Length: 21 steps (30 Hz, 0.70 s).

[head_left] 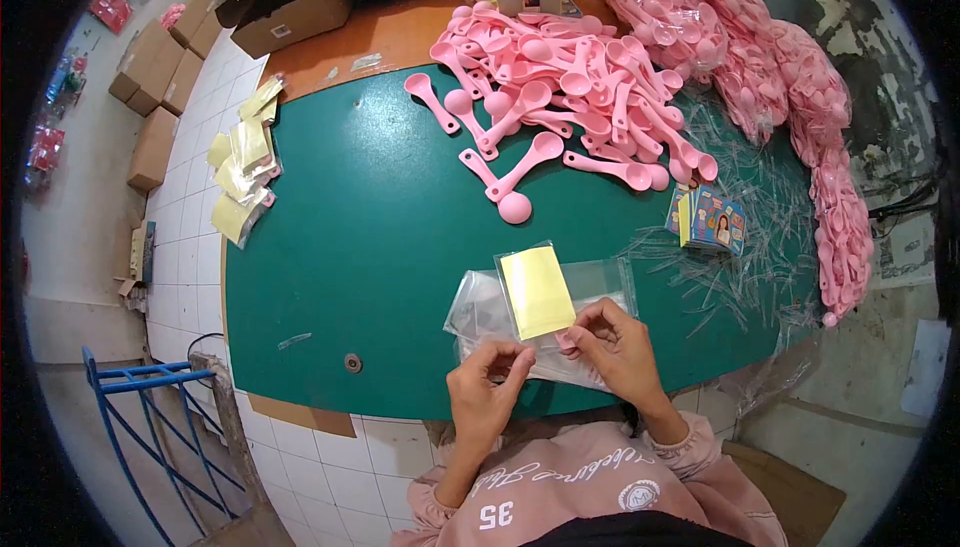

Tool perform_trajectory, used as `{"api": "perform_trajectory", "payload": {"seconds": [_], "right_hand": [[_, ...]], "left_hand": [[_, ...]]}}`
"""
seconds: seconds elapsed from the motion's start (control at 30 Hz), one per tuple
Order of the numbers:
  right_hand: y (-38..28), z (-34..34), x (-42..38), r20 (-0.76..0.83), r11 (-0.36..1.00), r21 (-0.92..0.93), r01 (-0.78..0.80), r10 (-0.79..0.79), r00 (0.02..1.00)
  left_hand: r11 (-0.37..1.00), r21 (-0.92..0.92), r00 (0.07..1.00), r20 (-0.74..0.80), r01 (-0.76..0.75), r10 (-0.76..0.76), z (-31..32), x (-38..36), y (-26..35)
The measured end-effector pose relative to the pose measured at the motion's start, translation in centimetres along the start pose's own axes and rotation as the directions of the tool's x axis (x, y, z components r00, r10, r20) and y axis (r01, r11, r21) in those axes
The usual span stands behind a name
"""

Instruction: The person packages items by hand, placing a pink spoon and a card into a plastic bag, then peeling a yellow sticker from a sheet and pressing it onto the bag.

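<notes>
A clear plastic bag holding a yellow card (pixel 538 292) lies tilted over the table's near side. My right hand (pixel 617 349) pinches its lower right corner, where a bit of a pink spoon (pixel 567 339) shows. At its lower left edge my left hand (pixel 484 387) is closed, thumb against forefinger; what is between those fingertips is too small to make out. Under the bag, several flat clear bags (pixel 478 305) are stacked on the green table top (pixel 340 247).
A heap of pink measuring spoons (pixel 575 82) covers the far side. Printed cards (pixel 716 222) and thin clear strips (pixel 725 277) lie to the right. Bagged yellow cards (pixel 240 172) pile at the left edge. Bags of spoons (pixel 780 62) hang along the right; a blue metal frame (pixel 150 379) stands lower left.
</notes>
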State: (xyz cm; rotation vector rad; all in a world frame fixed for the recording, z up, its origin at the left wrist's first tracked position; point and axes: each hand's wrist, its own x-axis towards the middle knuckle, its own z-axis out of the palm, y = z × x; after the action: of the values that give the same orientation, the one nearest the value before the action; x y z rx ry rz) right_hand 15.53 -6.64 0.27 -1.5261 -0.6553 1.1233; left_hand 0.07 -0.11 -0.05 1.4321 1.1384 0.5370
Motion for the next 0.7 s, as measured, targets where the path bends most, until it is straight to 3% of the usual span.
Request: {"api": "perform_trajectory", "payload": {"seconds": [0.3, 0.4, 0.57, 0.7], "right_hand": [[-0.6, 0.9, 0.0, -0.152, 0.994, -0.111, 0.018, -0.035, 0.988], [-0.8, 1.0, -0.1, -0.113, 0.993, -0.116, 0.017, -0.03, 0.993], [-0.7, 0.9, -0.1, -0.102, 0.993, -0.121, 0.013, -0.025, 0.994], [-0.8, 0.5, -0.2, -0.02, 0.995, -0.095, 0.02, -0.022, 1.0]], "left_hand": [[0.998, -0.064, 0.994, -0.109, -0.024, 0.017, 0.4, -0.2, 0.3], [0.997, -0.073, 0.996, -0.092, -0.015, 0.008, 0.3, -0.3, 0.0], [0.992, 0.04, 0.993, 0.026, -0.12, 0.119, 0.0, -0.2, -0.2], [0.998, -0.035, 0.997, -0.055, -0.06, 0.058, 0.4, -0.2, 0.5]]}}
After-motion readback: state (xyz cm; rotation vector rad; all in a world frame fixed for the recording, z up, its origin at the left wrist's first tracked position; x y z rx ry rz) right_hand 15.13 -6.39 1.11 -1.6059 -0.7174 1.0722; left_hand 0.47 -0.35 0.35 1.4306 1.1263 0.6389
